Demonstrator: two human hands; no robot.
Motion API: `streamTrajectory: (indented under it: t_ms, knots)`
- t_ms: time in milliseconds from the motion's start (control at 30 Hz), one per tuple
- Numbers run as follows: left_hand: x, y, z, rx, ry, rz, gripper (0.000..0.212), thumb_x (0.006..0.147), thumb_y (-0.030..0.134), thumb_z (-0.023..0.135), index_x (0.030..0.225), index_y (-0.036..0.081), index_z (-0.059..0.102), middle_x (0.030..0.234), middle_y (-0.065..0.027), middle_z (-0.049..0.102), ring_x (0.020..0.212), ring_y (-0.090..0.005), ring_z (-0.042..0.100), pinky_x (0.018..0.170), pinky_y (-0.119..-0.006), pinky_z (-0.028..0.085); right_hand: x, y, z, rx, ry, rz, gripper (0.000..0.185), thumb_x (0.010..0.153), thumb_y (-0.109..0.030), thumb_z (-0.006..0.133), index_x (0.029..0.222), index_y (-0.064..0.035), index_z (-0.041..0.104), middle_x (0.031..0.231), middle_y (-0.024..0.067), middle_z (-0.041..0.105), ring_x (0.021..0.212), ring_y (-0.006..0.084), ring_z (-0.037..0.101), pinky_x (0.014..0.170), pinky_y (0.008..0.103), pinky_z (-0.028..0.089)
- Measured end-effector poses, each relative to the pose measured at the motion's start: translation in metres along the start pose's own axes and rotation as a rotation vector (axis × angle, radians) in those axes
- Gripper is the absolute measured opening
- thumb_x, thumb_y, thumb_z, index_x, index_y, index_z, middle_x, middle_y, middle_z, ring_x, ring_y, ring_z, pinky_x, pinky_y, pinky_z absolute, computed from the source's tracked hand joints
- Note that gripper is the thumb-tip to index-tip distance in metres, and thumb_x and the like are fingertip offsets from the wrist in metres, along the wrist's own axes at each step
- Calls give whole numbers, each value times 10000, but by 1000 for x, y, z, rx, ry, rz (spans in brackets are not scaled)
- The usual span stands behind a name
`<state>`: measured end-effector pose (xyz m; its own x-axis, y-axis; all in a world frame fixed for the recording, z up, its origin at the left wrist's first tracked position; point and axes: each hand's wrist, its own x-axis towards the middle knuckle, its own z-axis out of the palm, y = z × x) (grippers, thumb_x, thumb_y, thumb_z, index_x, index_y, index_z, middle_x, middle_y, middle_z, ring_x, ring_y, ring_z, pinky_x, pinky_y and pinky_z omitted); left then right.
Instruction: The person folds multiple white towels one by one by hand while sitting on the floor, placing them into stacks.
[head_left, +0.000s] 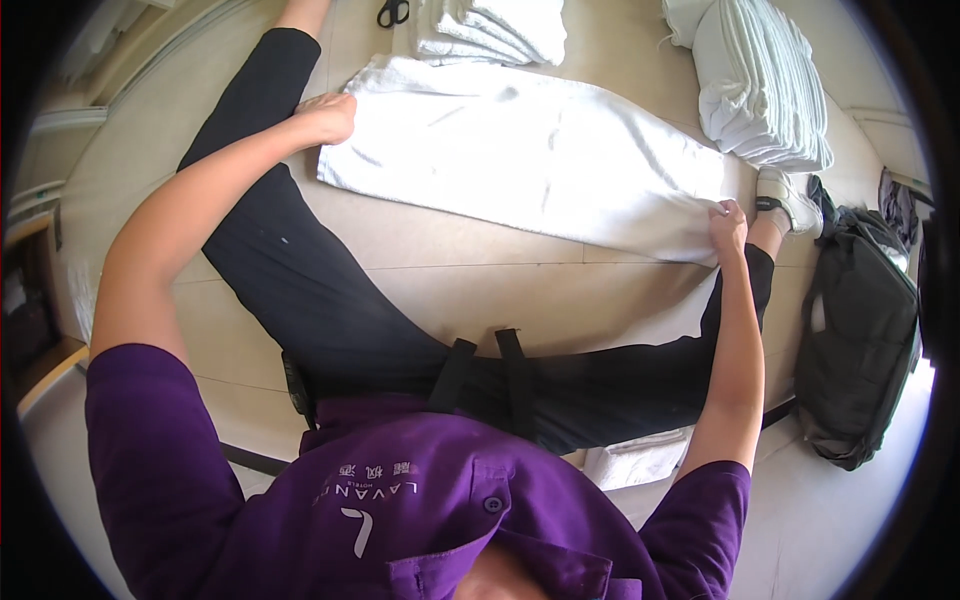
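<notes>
A long white towel (517, 157) stretches across the floor between my spread legs, partly folded, with soft creases along it. My left hand (328, 120) is closed on the towel's left end. At the opposite end, my right hand (727, 229) pinches the near corner, and that end looks lifted a little off the floor. The fingertips of my left hand are hidden from view. Just beyond the towel's far edge sits a stack of folded white towels (491, 30), close to it.
A taller pile of folded white towels (761, 90) stands at the far right, by my shoe (787, 202). Black scissors (393, 13) lie at the top. A dark bag (859, 337) rests at right. More folded white cloth (634, 459) shows behind my right leg.
</notes>
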<state>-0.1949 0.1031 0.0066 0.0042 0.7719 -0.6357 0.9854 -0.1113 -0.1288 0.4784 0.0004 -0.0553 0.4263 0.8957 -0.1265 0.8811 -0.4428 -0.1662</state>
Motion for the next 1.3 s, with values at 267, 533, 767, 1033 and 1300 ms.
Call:
streamTrajectory:
  t_ms: [267,533,767,1033,1300]
  knots:
    - [14,-1,-16,-169,340,134,410,869,96,589,1261,-22,576,1299,-246,613,1244,-411,576,1036,-471,477,-9,-33,-8,-81,249,-159,344,828,-98,709,1163,-158,657,1131,126,648,1148,339,585,981,455,470]
    - [66,20,-3,-372,601,310,375,783,104,604,1151,30,615,1272,-199,550,1268,-398,473,1046,-470,426,41,-148,32,-32,182,-396,393,815,-34,620,1186,-148,675,1358,208,549,1306,393,471,1091,480,407]
    - [12,11,-26,18,840,661,172,711,2,655,850,22,557,821,-136,589,865,-355,615,812,-424,459,19,-129,-39,-396,-58,-517,309,829,-90,591,1131,-27,612,1130,192,689,1143,353,616,1129,462,350]
    - [-52,-14,9,171,424,944,275,699,-11,696,896,23,508,907,-135,567,886,-358,613,708,-470,497,-80,-68,-82,-348,-86,-884,251,722,10,637,955,-62,575,875,115,626,916,324,606,834,441,455]
    - [-34,-21,45,374,347,910,202,797,24,615,990,29,555,970,-150,580,916,-342,640,771,-460,487,-88,-46,-55,-355,-157,-794,223,792,53,573,988,-51,591,936,126,639,989,335,612,882,442,474]
